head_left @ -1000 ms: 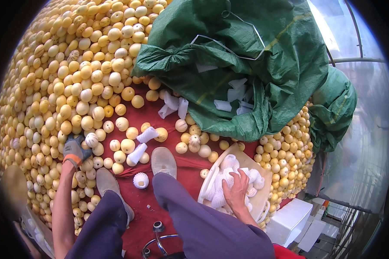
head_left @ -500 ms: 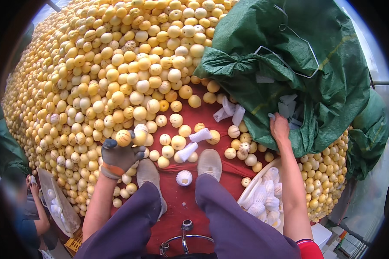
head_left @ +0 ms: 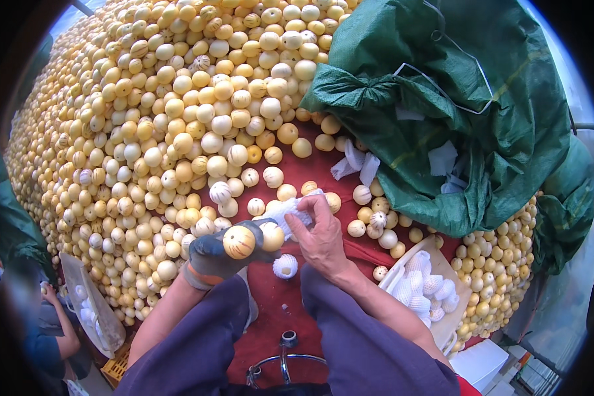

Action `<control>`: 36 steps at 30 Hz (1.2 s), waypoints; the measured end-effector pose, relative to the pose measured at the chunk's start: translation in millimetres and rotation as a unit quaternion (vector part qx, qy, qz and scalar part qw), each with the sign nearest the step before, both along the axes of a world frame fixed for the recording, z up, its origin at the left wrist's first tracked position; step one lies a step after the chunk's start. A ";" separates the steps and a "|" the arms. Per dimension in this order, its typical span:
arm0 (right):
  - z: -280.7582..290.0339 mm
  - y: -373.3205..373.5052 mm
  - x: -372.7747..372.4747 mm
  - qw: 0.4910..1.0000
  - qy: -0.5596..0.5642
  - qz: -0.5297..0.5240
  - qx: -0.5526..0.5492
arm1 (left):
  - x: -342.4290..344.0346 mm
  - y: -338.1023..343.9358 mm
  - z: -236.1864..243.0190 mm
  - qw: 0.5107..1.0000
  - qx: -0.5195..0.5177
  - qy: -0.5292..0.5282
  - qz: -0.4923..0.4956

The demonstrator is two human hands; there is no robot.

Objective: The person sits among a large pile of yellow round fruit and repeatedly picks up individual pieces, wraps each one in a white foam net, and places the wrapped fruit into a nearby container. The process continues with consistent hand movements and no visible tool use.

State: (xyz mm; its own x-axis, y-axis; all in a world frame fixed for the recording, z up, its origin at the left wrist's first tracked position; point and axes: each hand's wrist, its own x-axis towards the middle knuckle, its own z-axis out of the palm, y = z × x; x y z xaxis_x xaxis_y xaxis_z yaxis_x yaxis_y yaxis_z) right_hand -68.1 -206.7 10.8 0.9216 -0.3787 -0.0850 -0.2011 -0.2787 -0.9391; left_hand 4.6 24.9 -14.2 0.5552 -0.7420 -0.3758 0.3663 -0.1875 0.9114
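Observation:
My left hand (head_left: pixel 208 259), in a dark grey glove with an orange cuff, is closed round two pepino melons: a yellow one with purple streaks (head_left: pixel 239 242) and a paler one (head_left: pixel 270 236) beside it. My bare right hand (head_left: pixel 325 243) pinches a white foam net sleeve (head_left: pixel 282 212) just above the paler melon. The sleeve's lower edge meets that melon and the glove; whether the melon is inside it cannot be made out. Below the hands, a melon in a white foam net (head_left: pixel 285 266) lies on the red ground cloth (head_left: pixel 270 310).
A huge heap of pepino melons (head_left: pixel 145 119) covers the left and far side. A green woven sack (head_left: pixel 442 145) with foam sleeves lies at the right. A pale basket (head_left: pixel 457 317) holds netted melons. Another person (head_left: pixel 53 330) works at the far left beside a tub (head_left: pixel 92 310).
My right hand has come from the sack to the middle, bringing a foam net sleeve. My left hand has moved right with its melons, and the two hands now meet.

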 end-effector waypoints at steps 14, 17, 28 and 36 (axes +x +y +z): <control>-17.9 1.9 -9.1 0.926 0.067 0.025 0.370 | 8.2 7.5 7.7 0.997 -0.068 0.038 0.023; -19.9 -4.0 -13.4 0.910 0.069 0.044 0.407 | 28.6 -10.0 44.3 0.962 0.097 -0.223 -0.125; 0.6 -6.0 -12.9 0.966 -0.060 0.081 -0.240 | 6.0 3.2 10.1 0.996 -0.061 -0.021 -0.065; 3.9 4.8 -9.6 0.979 0.060 0.189 -0.046 | 2.1 3.6 0.3 0.994 -0.076 -0.062 -0.055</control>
